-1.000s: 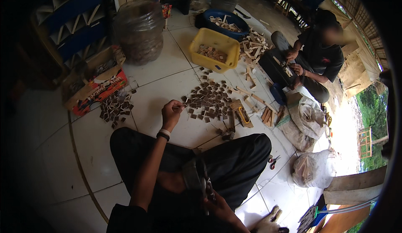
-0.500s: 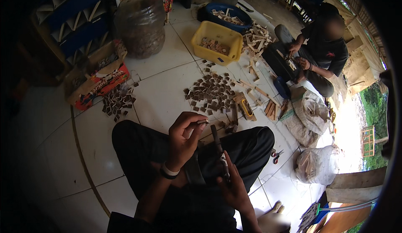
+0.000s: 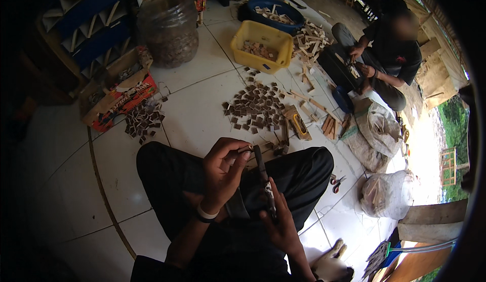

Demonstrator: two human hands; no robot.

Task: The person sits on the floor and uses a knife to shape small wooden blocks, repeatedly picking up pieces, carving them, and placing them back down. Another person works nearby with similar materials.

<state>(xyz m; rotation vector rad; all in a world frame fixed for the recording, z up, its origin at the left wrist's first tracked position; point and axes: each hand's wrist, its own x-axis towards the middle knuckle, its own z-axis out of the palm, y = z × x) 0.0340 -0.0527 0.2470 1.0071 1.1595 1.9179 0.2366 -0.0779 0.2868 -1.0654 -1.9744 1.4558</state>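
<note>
My left hand [image 3: 223, 173] is raised above my lap, thumb and fingers pinching a small brown wooden piece [image 3: 248, 149]. In my right hand [image 3: 281, 223], the fingers close round the black-and-white handle of a long tool with a flat dark blade [image 3: 259, 163]; whether it is a knife or a file I cannot tell. The blade's tip is right beside the piece, touching or almost touching it. Past my knees, a pile of small dark square pieces [image 3: 255, 104] lies on the tiles, with a yellow-topped wooden block [image 3: 297, 123] at its right.
A yellow basin [image 3: 238, 53] and a blue tub [image 3: 250, 13] hold wooden bits. At left, a red box [image 3: 126, 97] stands by more squares [image 3: 144, 120]. Scissors [image 3: 336, 183] lie right of my knee, near sacks [image 3: 372, 135]. Another person [image 3: 390, 54] sits handling pieces at far right.
The tool in my right hand has moved up and slightly left, bringing its blade tip against or close to the small piece. My left hand has stayed almost in place, still pinching it.
</note>
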